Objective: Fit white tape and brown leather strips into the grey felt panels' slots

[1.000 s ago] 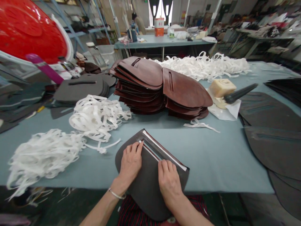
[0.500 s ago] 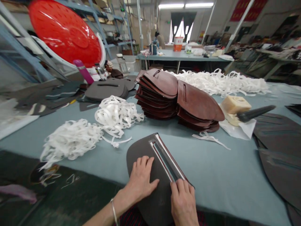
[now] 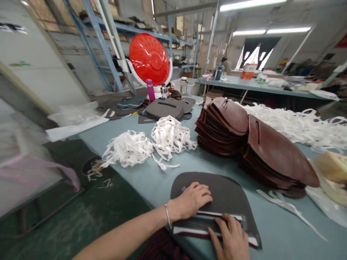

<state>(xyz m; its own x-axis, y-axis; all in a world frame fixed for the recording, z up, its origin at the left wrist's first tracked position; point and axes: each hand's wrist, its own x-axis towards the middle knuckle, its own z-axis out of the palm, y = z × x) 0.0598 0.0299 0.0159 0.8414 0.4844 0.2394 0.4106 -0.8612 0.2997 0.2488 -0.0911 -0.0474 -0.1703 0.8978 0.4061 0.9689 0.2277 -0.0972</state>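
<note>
**Q:** Location of the dark grey rounded leather panel point(image 3: 225, 189)?

**A:** Lies flat at the near edge of the blue-grey desk point(image 3: 151, 177), slotted part nearest the person. Probably kept this close for short reach and firm downward pressure.

**Q:** State of the left hand point(image 3: 191, 200)?

**A:** Rests palm down on the panel, fingers extended and close together, tips beside the upper white tape strip point(image 3: 230, 216). Pinches nothing. Appears to act as a hold-down against sliding.

**Q:** State of the right hand point(image 3: 230, 238)?

**A:** Lies flat with fingers pressed together over the maroon-edged slot, between the upper strip and the lower white tape strip point(image 3: 184, 230). Grips nothing. Seems placed so for even pressure along the slot edge.

**Q:** Surrounding items?

**A:** Beyond the panel, well apart from both hands: stack of reddish-brown leather panels point(image 3: 230, 122), fanned and overlapping. To the left: heaps of loose white tape point(image 3: 151, 142), tangled on the desk. Both presumably positioned within arm's reach. Further back: red perforated plastic basin point(image 3: 149, 57), propped on edge.
</note>
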